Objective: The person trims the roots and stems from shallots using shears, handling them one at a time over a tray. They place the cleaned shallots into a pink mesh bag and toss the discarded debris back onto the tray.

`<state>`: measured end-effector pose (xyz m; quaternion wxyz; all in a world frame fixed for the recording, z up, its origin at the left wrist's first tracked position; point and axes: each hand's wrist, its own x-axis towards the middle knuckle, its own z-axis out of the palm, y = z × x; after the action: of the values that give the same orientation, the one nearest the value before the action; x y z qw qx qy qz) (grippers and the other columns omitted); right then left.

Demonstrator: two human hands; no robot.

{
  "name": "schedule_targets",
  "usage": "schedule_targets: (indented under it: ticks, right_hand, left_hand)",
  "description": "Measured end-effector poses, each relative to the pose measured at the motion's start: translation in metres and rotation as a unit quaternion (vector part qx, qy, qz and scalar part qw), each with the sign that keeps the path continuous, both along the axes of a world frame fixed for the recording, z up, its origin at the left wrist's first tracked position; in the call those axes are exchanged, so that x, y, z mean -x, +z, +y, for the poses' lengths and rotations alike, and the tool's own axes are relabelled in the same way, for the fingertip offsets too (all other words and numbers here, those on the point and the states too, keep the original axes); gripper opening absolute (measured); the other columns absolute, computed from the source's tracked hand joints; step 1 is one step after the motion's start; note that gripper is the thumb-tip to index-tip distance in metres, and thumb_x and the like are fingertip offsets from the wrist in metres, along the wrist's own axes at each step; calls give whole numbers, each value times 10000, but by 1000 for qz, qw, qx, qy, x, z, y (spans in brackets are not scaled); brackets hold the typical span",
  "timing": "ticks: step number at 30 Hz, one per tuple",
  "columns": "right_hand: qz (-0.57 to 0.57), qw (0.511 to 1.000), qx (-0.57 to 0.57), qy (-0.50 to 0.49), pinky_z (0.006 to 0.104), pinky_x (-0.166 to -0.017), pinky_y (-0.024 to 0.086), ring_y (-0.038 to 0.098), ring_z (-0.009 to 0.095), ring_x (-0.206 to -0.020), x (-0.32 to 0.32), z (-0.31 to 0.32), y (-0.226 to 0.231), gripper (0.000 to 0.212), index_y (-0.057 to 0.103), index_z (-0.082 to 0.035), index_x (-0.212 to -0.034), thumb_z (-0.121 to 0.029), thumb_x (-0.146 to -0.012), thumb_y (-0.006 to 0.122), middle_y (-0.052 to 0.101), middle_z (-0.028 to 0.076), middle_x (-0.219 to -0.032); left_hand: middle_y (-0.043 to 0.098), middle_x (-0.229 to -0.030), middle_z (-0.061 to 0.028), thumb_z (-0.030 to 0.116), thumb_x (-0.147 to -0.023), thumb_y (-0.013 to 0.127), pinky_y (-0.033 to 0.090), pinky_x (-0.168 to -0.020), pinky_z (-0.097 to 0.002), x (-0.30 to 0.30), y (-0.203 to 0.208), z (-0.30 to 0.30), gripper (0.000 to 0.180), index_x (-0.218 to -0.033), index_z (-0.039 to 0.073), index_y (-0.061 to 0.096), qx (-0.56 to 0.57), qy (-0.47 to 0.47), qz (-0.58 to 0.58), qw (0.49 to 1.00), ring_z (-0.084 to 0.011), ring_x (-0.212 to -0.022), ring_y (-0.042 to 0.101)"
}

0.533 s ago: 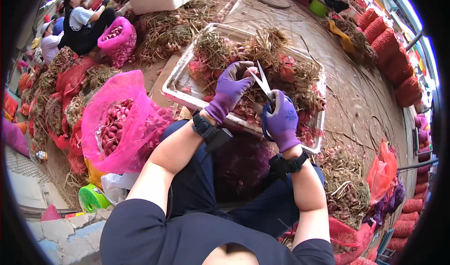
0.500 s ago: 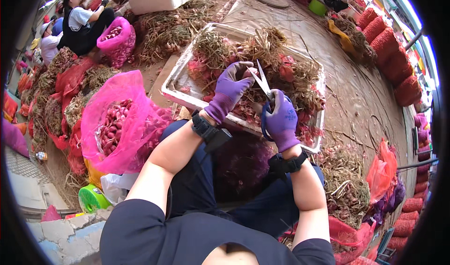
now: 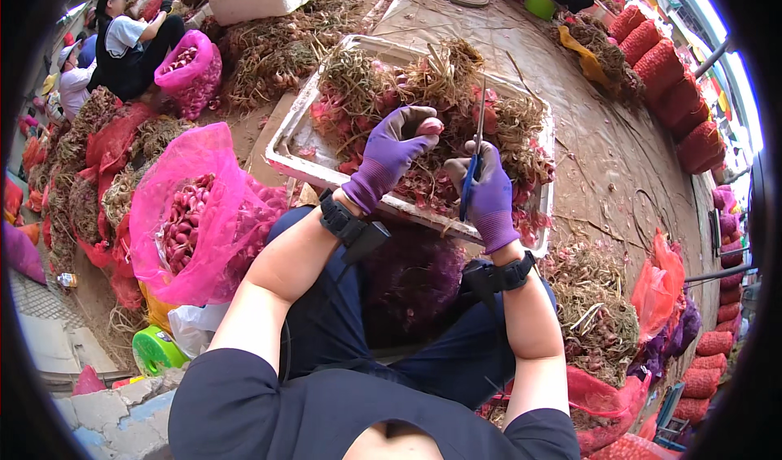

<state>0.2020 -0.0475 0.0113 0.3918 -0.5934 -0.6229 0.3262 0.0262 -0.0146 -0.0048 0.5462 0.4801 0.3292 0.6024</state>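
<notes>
Head view: right hand [image 3: 489,191] grips scissors [image 3: 475,155] blades-up, near vertical; left hand [image 3: 391,151] pinches shallot [image 3: 430,125].

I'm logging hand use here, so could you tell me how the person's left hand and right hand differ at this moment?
The left hand pinches a small reddish shallot bulb at its fingertips, while the right hand grips blue-handled scissors with the blades pointing up. The left hand sits higher over the white tray; the right hand is nearer its front rim. Both wear purple gloves and black wristbands.
</notes>
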Motion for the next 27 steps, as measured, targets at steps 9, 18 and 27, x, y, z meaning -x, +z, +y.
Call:
schedule_targets:
  ticks: [9, 18, 27]
  right_hand:
    - [-194, 971, -132, 45, 443, -688, 462, 596, 350, -806, 12, -6, 1, 572, 512, -101, -1092, -474, -743, 770, 593, 122, -825]
    - [-173, 980, -71, 70, 396, -561, 470, 611, 325, -626, -4, -6, 2, 232, 550, -99, -994, -318, -927, 590, 620, 127, -728]
    - [245, 968, 15, 54, 198, -636, 481, 579, 65, -731, -8, 4, 5, 262, 523, -46, -1149, -146, -936, 637, 602, 10, -906]
  left_hand:
    - [637, -1066, -61, 5, -904, 588, 513, -864, -275, 6, -6, 3, 312, -1209, 8, 523, 47, -55, -122, 990, -158, -997, 633]
    - [631, -1095, -56, -3, -848, 689, 506, -897, -269, -1, -7, 10, 365, -1193, 3, 568, -5, -78, -95, 992, -126, -996, 612]
    - [628, -966, -110, -22, -782, 666, 506, -854, -337, -13, -13, -12, 431, -1206, 32, 611, -231, -27, 252, 939, -237, -954, 635]
